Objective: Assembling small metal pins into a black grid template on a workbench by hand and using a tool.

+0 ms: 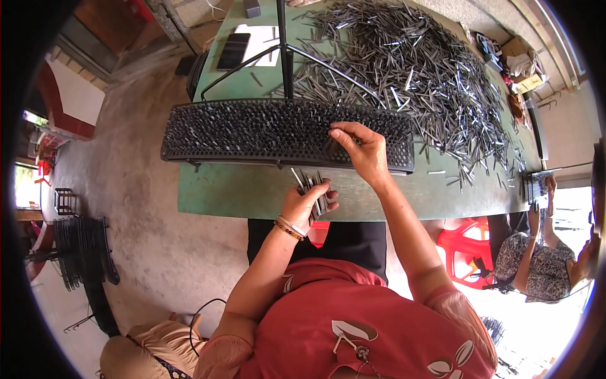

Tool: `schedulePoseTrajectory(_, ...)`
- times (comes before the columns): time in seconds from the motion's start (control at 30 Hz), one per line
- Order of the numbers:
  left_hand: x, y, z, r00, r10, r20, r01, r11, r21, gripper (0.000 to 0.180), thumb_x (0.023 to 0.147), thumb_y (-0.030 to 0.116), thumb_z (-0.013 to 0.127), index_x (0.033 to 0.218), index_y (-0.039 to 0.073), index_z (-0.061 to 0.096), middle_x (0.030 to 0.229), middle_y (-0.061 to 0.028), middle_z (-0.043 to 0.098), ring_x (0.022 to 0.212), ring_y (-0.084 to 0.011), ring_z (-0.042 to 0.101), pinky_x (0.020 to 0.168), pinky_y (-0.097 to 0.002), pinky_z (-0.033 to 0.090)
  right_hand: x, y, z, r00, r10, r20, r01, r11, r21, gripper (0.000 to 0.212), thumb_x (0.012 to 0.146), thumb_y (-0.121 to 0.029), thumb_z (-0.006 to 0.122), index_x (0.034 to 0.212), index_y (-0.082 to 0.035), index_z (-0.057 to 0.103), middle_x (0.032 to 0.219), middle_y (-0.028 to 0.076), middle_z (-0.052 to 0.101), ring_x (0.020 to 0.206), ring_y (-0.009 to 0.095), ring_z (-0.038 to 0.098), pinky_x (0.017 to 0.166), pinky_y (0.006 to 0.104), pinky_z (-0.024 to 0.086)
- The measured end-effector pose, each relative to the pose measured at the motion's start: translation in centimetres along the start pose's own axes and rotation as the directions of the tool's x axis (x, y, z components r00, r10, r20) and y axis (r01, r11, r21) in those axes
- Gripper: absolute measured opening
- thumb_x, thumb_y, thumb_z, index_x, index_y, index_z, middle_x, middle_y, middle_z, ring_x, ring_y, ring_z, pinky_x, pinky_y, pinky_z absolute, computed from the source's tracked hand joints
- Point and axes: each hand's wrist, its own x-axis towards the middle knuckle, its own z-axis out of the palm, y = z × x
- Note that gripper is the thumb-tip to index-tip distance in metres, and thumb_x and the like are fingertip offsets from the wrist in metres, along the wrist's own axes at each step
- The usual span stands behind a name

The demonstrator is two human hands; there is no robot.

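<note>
Strips, thin and dark, fill the left hand, its fingers closed around the bundle just off the near edge of a long black perforated rack; the right hand, well apart from the left, bends over the rack right of its middle, thumb and forefinger drawn in, though I cannot tell whether they pinch a strip; the rack extends across a green table; beyond it spreads a large heap of loose strips; a dark phone lies at the far left.
</note>
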Motion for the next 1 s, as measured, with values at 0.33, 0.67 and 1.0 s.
schedulePoseTrajectory(0.33,-0.2,0.0,-0.2,0.998,-0.061,0.023,0.061,0.998,0.019,0.020,0.086,0.010,0.065,0.102,0.000,0.060,0.090,-0.0075,0.063,0.081,-0.0212,0.066,0.068,-0.0365,0.059,0.1,1.4,0.3,0.969,-0.246,0.025,0.241,0.921,-0.307,0.015,0.082,-0.011,0.070,0.096,-0.006,0.071,0.092,0.007,0.071,0.086,0.018,0.063,0.080,0.0293,0.045)
schedulePoseTrajectory(0.67,0.0,-0.1,-0.2,0.996,-0.075,0.044,0.074,0.997,0.022,0.020,0.086,0.011,0.064,0.102,-0.001,0.061,0.089,-0.0077,0.063,0.080,-0.0196,0.065,0.067,-0.0357,0.059,-0.5,1.2,0.7,0.916,-0.394,0.070,0.386,0.823,-0.416,0.019,0.077,-0.011,0.072,0.097,-0.007,0.071,0.087,0.006,0.070,0.079,0.022,0.062,0.079,0.0318,0.043)
schedulePoseTrajectory(1.0,0.0,-0.2,-0.4,0.995,-0.078,0.065,0.076,0.996,0.043,0.020,0.085,0.009,0.064,0.102,-0.002,0.061,0.095,-0.0065,0.064,0.079,-0.0184,0.064,0.065,-0.0361,0.060,-1.0,1.4,1.3,0.908,-0.420,-0.004,0.367,0.797,-0.479,0.020,0.077,-0.012,0.071,0.097,-0.007,0.070,0.079,0.004,0.068,0.074,0.020,0.060,0.076,0.0319,0.042)
